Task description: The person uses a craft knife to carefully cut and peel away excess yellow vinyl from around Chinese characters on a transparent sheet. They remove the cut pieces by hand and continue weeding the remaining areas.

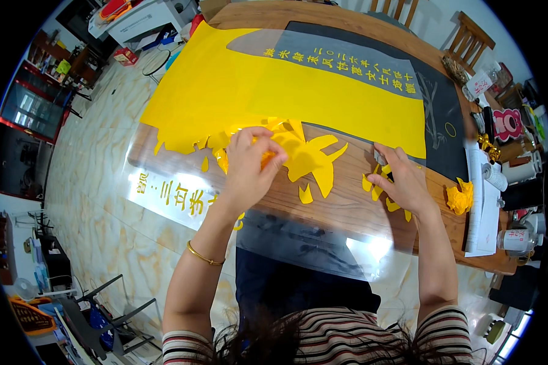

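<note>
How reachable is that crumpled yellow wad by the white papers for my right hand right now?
Probably yes: the crumpled yellow wad lies to the right of your right hand, with wooden tabletop between them and nothing visible blocking the way.

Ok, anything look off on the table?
Yes. The yellow sheet has a ragged near-left edge, unlike its straighter right side. Loose yellow scraps litter the table nearby, and a crumpled yellow wad sits by the white papers at right. Can't tell whether it's damage or just waste.
</note>
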A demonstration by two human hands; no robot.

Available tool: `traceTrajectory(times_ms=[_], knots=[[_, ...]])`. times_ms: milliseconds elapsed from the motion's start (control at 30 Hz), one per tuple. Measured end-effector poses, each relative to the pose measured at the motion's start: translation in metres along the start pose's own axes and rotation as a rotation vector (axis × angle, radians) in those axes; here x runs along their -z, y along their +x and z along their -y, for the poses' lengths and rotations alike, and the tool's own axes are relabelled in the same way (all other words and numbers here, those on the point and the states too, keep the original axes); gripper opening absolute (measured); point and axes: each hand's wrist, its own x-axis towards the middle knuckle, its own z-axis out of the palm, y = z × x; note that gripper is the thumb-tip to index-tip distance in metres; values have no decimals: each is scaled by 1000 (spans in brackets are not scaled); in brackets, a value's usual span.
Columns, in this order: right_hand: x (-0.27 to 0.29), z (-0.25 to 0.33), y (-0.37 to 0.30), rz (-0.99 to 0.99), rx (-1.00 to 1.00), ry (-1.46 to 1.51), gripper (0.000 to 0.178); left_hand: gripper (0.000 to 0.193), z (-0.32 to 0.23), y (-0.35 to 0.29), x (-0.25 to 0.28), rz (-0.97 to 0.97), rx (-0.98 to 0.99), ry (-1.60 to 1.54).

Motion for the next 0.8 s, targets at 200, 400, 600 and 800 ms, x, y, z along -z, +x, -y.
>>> traceTrajectory(times_ms=[200,400,600,800], knots=[[0,0,3,1,8,13,68,18,10,33,-14,-271,-81,222],[3,1,0,7,-11,3,69,21,-25,59,-32,-54,10,394],[-1,-1,1,-11,-17,7,69,14,-1,53,-36,-51,63,487],[0,2,2,7,-54,6,68,20,13,28,-14,-199,11,340]])
